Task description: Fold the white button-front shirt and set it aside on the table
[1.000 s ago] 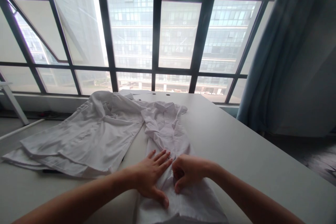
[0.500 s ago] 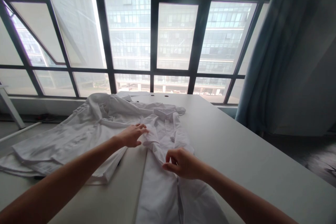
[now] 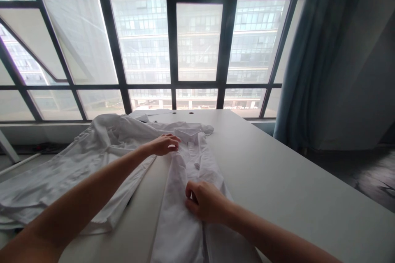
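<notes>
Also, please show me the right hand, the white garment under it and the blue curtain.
Right hand (image 3: pixel 206 201): head view, middle of the hand.
White garment (image 3: pixel 175 205): head view, its left half.
Blue curtain (image 3: pixel 311 70): head view, folds at mid-height.

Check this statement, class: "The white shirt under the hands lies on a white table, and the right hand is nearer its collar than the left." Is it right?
Not quite: the left hand is nearer the collar than the right hand, as the head view shows. The white shirt does lie on a white table.
</notes>
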{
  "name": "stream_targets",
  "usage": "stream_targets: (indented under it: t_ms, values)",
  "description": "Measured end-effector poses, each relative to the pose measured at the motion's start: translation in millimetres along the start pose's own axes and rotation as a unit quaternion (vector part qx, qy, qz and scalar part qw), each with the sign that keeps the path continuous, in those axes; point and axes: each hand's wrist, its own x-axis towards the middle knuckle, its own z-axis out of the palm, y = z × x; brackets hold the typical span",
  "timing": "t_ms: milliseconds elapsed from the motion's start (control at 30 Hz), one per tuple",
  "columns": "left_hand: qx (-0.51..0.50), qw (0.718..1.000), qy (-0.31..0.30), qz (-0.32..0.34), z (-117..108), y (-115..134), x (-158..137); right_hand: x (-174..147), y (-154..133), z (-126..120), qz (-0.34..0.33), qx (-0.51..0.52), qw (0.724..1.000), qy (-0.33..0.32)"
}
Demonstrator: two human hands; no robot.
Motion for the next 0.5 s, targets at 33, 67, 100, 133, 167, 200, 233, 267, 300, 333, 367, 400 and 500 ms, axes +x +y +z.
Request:
stream_targets:
  t_ms: [33,67,100,133,167,200,233,267,300,333,367,400,500]
  values:
    - [0.000,1.000,0.006,0.002,-0.3,3.3,13.5,0.1,1.1,0.4,0.004,0.006,1.000,0.002]
    - [0.001,1.000,0.007,0.007,0.3,7.5,26.3,0.1,2.2,1.0,0.010,0.013,1.000,0.005]
    - [0.003,1.000,0.003,0.012,1.5,11.7,37.6,0.1,3.5,1.6,0.018,0.022,1.000,0.010]
    - [0.003,1.000,-0.004,0.019,2.8,15.1,46.3,0.1,5.0,2.1,0.027,0.033,0.999,0.016]
    - [0.000,1.000,-0.013,0.025,3.6,16.9,51.7,-0.1,6.5,2.7,0.036,0.045,0.998,0.021]
    - [-0.006,0.999,-0.021,0.028,3.6,16.5,53.1,-0.3,7.9,3.2,0.044,0.057,0.997,0.027]
    - [-0.012,0.999,-0.026,0.026,2.6,13.6,50.5,-0.5,9.2,3.6,0.052,0.067,0.996,0.029]
    - [-0.018,0.999,-0.034,0.021,0.8,8.6,43.8,-0.7,10.3,3.9,0.056,0.077,0.995,0.031]
    - [-0.021,0.999,-0.046,0.014,-1.6,1.8,33.7,-0.9,10.9,4.1,0.060,0.084,0.994,0.033]
    - [-0.022,0.998,-0.062,0.007,-3.9,-6.0,21.1,-0.9,11.2,4.2,0.064,0.089,0.993,0.035]
    - [-0.022,0.996,-0.083,0.002,-5.7,-13.9,7.2,-0.8,11.3,4.3,0.070,0.092,0.993,0.036]
    - [-0.022,0.994,-0.105,0.000,-6.3,-21.1,-7.0,-0.3,11.1,4.4,0.077,0.092,0.992,0.038]
    - [-0.013,0.993,-0.115,-0.015,3.1,-33.5,-40.2,2.6,10.9,5.0,0.088,0.088,0.992,0.039]
